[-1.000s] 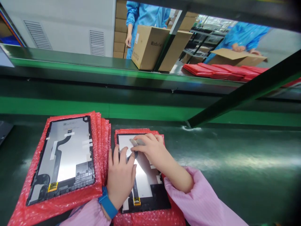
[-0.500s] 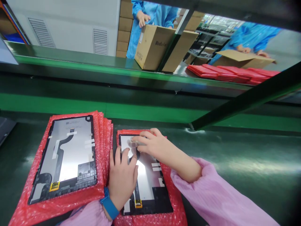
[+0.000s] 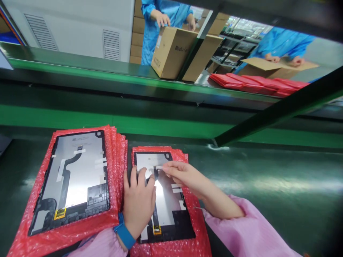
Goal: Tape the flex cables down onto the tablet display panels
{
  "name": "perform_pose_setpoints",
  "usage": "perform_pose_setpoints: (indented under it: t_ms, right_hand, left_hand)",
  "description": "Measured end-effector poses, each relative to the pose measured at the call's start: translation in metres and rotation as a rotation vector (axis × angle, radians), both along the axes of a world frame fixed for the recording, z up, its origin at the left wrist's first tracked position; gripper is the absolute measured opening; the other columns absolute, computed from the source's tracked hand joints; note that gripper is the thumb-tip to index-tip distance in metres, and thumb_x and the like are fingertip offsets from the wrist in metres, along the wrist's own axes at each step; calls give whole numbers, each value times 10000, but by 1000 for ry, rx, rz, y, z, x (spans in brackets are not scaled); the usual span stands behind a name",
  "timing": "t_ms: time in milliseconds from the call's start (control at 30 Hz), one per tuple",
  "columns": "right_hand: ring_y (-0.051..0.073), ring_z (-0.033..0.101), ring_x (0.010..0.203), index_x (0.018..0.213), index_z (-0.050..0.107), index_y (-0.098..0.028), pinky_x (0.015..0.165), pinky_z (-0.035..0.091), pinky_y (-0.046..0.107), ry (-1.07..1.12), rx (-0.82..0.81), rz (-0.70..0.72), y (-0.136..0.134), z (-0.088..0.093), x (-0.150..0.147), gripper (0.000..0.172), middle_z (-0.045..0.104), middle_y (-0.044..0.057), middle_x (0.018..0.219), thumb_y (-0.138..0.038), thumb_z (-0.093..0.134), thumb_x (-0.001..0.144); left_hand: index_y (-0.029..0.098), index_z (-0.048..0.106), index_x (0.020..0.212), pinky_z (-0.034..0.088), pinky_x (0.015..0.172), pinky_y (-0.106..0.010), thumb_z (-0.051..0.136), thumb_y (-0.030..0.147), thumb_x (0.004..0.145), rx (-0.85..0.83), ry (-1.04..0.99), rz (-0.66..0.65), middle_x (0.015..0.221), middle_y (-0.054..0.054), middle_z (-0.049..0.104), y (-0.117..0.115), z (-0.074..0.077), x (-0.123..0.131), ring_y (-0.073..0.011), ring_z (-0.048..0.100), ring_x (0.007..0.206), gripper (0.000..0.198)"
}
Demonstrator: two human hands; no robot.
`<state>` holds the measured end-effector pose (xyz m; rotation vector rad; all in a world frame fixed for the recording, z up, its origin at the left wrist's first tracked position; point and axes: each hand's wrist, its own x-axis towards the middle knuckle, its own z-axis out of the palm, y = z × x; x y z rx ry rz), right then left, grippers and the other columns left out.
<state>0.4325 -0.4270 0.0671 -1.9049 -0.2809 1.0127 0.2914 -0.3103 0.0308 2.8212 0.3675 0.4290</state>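
Note:
My left hand [image 3: 139,201], with a blue band at the wrist, lies with fingers spread on the left side of a tablet display panel [image 3: 167,210]. My right hand [image 3: 184,175] pinches a small whitish strip of tape [image 3: 159,167] at the top end of the panel's black ribbon cable [image 3: 156,216]. The strip's far end seems to touch the cable; its held end is hidden by the fingers. Underneath the panel are red bubble-wrap bags [image 3: 200,228]. To the left, a second display panel [image 3: 79,182] with tape strips over its cable rests on stacked red bubble-wrap bags [image 3: 114,171].
A slanted dark post [image 3: 268,110] meets the green bench at right. On the raised shelf stand a cardboard box [image 3: 171,53], flat red bags [image 3: 257,84] and an open carton [image 3: 278,67]. Two people in blue work behind it.
My right hand has drawn back to the right, from flat fingers over the cable's top to a pinch on the tape strip. My left hand stays put. A co-worker's second hand now shows above the box.

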Motion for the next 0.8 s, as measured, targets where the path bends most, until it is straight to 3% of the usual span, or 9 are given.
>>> perform_pose_setpoints:
  t_ms: [100, 267, 467, 800]
  right_hand:
    - [96, 391, 479, 714, 542, -195, 482, 314, 240, -29, -16, -74, 5, -15, -3, 424, 471, -51, 562, -572, 705, 610]
    - [92, 380, 450, 645, 518, -193, 467, 275, 232, -133, -115, -33, 13, -24, 0, 314, 459, -55, 503, -471, 637, 728]
    - [115, 444, 454, 626, 526, -198, 459, 307, 231, -253, -228, 18, 21, -24, -2, 281, 504, -43, 479, -402, 617, 797]
    - [132, 484, 471, 622, 565, -201, 475, 318, 249, -394, -323, 23, 25, -18, -7, 253, 530, -44, 478, -365, 611, 808]
  left_hand:
    - [248, 658, 1106, 392, 1025, -627, 549, 221, 879, -5, 13, 4, 1235, -85, 597, -1, 1, -1, -361, 481, 1201, 253]
    - [246, 659, 1101, 403, 998, -637, 548, 225, 881, -2, 18, 16, 1249, -90, 592, -1, 1, -1, -372, 479, 1195, 247]
    - [243, 659, 1101, 404, 987, -648, 553, 230, 876, 6, 22, 21, 1246, -91, 600, -2, 1, 0, -378, 482, 1187, 249]
    - [231, 637, 1187, 414, 981, -672, 469, 168, 898, 91, -14, -79, 1320, 3, 610, 0, -2, -1, -372, 494, 1185, 340]
